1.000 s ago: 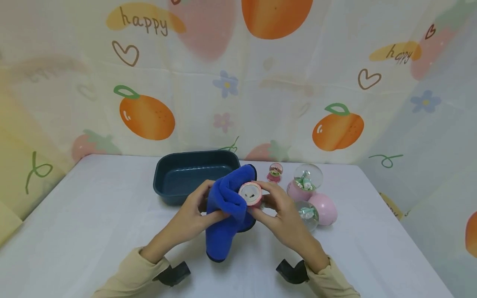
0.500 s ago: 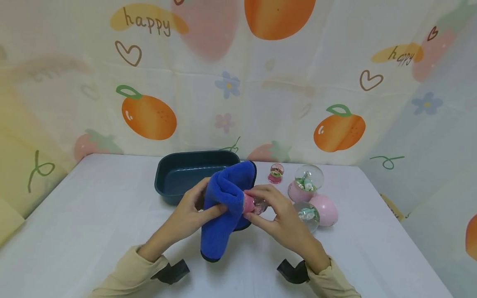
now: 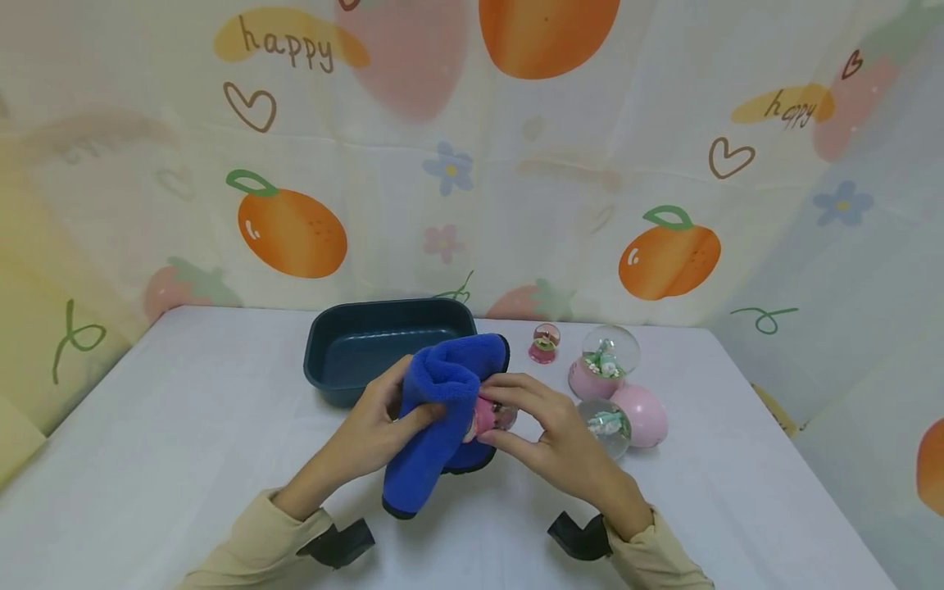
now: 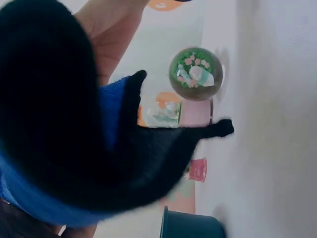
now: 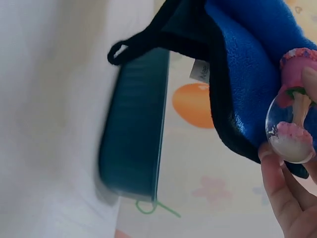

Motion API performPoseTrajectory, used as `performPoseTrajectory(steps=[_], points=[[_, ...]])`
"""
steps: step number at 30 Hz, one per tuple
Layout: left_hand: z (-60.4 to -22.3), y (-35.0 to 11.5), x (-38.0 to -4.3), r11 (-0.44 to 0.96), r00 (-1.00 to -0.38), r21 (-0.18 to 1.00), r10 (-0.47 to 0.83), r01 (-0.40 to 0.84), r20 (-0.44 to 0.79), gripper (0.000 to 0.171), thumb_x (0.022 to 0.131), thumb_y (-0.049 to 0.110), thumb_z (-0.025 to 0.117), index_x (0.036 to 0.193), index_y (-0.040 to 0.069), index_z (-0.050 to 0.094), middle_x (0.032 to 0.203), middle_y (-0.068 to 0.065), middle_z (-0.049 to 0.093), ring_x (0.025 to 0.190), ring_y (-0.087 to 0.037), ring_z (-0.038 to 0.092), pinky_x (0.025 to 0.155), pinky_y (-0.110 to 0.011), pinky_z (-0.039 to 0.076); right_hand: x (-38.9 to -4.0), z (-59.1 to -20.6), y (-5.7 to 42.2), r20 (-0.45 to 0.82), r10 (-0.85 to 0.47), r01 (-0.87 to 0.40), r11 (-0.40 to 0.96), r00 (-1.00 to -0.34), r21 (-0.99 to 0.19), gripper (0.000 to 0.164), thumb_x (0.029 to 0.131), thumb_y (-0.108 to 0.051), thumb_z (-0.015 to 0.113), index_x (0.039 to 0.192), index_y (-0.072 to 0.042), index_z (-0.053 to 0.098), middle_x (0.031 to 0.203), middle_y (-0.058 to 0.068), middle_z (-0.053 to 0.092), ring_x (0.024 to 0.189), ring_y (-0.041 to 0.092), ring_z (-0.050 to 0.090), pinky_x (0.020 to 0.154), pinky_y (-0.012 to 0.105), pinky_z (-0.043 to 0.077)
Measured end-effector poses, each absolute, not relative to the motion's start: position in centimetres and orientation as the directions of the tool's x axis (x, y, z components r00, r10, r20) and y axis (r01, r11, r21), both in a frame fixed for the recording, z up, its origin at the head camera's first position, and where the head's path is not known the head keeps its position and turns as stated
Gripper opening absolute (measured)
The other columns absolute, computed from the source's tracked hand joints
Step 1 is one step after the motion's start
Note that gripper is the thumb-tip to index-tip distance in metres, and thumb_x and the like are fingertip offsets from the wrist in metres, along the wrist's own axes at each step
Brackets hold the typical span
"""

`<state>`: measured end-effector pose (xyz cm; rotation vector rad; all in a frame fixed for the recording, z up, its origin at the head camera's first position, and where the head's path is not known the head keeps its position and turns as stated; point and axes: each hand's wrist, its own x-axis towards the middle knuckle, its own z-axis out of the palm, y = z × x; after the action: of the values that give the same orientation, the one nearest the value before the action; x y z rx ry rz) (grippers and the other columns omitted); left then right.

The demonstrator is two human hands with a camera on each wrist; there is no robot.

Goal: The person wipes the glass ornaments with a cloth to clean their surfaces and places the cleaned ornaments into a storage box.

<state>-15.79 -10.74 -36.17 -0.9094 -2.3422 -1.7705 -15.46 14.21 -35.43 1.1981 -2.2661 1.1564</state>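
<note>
My left hand [image 3: 372,426] grips a folded blue towel [image 3: 435,401] with a black edge, its thumb on top. To the right, my right hand [image 3: 556,426] pinches a small snow globe [image 3: 484,419] between thumb and fingers. The globe's pink base is against the towel, while its clear dome points right. Seen from the right wrist, a pale stem and pink figure show inside the dome [image 5: 292,136], with fingertips [image 5: 270,158] on the glass. In the left wrist view, the towel [image 4: 111,114] hides most of the left hand and the held globe.
A dark teal tray [image 3: 324,356] stands behind the towel, at the table's back. To the right are a tiny pink snow globe [image 3: 543,346], a larger upright one [image 3: 590,383] and a large one on its side [image 3: 640,416]. A printed curtain [image 3: 516,180] hangs behind.
The small snow globe has turned: its white underside faced the camera before, and now its dome points right. The towel has shifted slightly down and left. The other globes and the tray stay put.
</note>
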Motion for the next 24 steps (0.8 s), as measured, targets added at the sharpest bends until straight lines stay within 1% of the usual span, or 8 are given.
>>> performPoseTrajectory(steps=[1, 4, 7, 9, 13, 17, 21, 24], points=[[-36.17, -10.81, -15.83, 0.170, -0.824, 0.854, 0.408, 0.491, 0.393, 0.043, 0.097, 0.012, 0.063, 0.136, 0.004, 0.047, 0.129, -0.018, 0.061, 0.109, -0.033, 0.068, 0.089, -0.043, 0.057, -15.48, -35.41, 14.22, 0.606, -0.536, -0.805, 0.314, -0.588, -0.503, 0.043, 0.083, -0.008, 0.079, 0.124, -0.009, 0.066, 0.125, 0.007, 0.066, 0.116, 0.020, 0.062, 0.101, 0.030, 0.051], [-36.19, -10.99, -15.95, 0.168, -0.829, 0.862, 0.408, 0.479, 0.381, 0.044, 0.097, 0.013, 0.063, 0.137, 0.004, 0.047, 0.131, -0.019, 0.061, 0.110, -0.034, 0.067, 0.089, -0.044, 0.057, -15.56, -35.40, 14.21, 0.623, -0.530, -0.814, 0.299, -0.576, -0.498, 0.045, 0.082, -0.007, 0.080, 0.125, -0.008, 0.064, 0.123, 0.008, 0.067, 0.108, 0.018, 0.063, 0.093, 0.026, 0.053], [-36.23, -11.07, -15.94, 0.145, -0.836, 0.886, 0.426, 0.440, 0.345, 0.049, 0.096, 0.016, 0.064, 0.141, 0.006, 0.046, 0.133, -0.019, 0.060, 0.112, -0.036, 0.066, 0.090, -0.048, 0.056, -15.51, -35.34, 14.17, 0.621, -0.513, -0.802, 0.300, -0.593, -0.517, 0.047, 0.081, -0.007, 0.080, 0.125, -0.009, 0.062, 0.122, 0.007, 0.067, 0.101, 0.014, 0.062, 0.083, 0.023, 0.053], [-36.22, -11.01, -15.85, 0.141, -0.836, 0.900, 0.451, 0.413, 0.313, 0.052, 0.096, 0.020, 0.065, 0.143, 0.008, 0.044, 0.134, -0.018, 0.059, 0.114, -0.035, 0.065, 0.091, -0.050, 0.056, -15.43, -35.27, 14.16, 0.619, -0.505, -0.796, 0.312, -0.601, -0.519, 0.048, 0.081, -0.007, 0.081, 0.125, -0.009, 0.061, 0.121, 0.007, 0.067, 0.099, 0.014, 0.061, 0.079, 0.024, 0.052], [-36.20, -10.70, -15.63, 0.158, -0.825, 0.897, 0.482, 0.413, 0.295, 0.054, 0.097, 0.026, 0.065, 0.143, 0.010, 0.043, 0.133, -0.016, 0.060, 0.113, -0.031, 0.064, 0.091, -0.047, 0.056, -15.29, -35.24, 14.08, 0.608, -0.507, -0.790, 0.344, -0.611, -0.506, 0.046, 0.082, -0.007, 0.080, 0.124, -0.010, 0.061, 0.122, 0.005, 0.067, 0.106, 0.016, 0.062, 0.086, 0.027, 0.054], [-36.17, -10.58, -15.54, 0.160, -0.827, 0.882, 0.453, 0.443, 0.333, 0.046, 0.098, 0.020, 0.063, 0.139, 0.007, 0.047, 0.129, -0.015, 0.062, 0.108, -0.028, 0.067, 0.089, -0.041, 0.057, -15.25, -35.35, 14.04, 0.599, -0.515, -0.787, 0.329, -0.613, -0.522, 0.045, 0.082, -0.007, 0.080, 0.122, -0.011, 0.062, 0.122, 0.004, 0.066, 0.112, 0.017, 0.062, 0.094, 0.029, 0.053], [-36.11, -10.68, -15.59, 0.169, -0.836, 0.870, 0.410, 0.463, 0.366, 0.039, 0.098, 0.012, 0.061, 0.134, 0.003, 0.050, 0.125, -0.018, 0.065, 0.104, -0.029, 0.070, 0.087, -0.038, 0.058, -15.34, -35.44, 14.09, 0.611, -0.531, -0.802, 0.273, -0.587, -0.532, 0.048, 0.079, -0.006, 0.083, 0.122, -0.009, 0.061, 0.123, 0.008, 0.064, 0.114, 0.020, 0.060, 0.093, 0.027, 0.054], [-36.07, -10.79, -15.75, 0.162, -0.839, 0.870, 0.392, 0.466, 0.377, 0.038, 0.098, 0.009, 0.059, 0.134, 0.000, 0.049, 0.124, -0.022, 0.065, 0.105, -0.033, 0.070, 0.086, -0.039, 0.059, -15.46, -35.44, 14.11, 0.628, -0.535, -0.817, 0.257, -0.565, -0.516, 0.052, 0.076, -0.003, 0.084, 0.123, -0.009, 0.062, 0.124, 0.009, 0.062, 0.116, 0.020, 0.058, 0.093, 0.027, 0.054]])
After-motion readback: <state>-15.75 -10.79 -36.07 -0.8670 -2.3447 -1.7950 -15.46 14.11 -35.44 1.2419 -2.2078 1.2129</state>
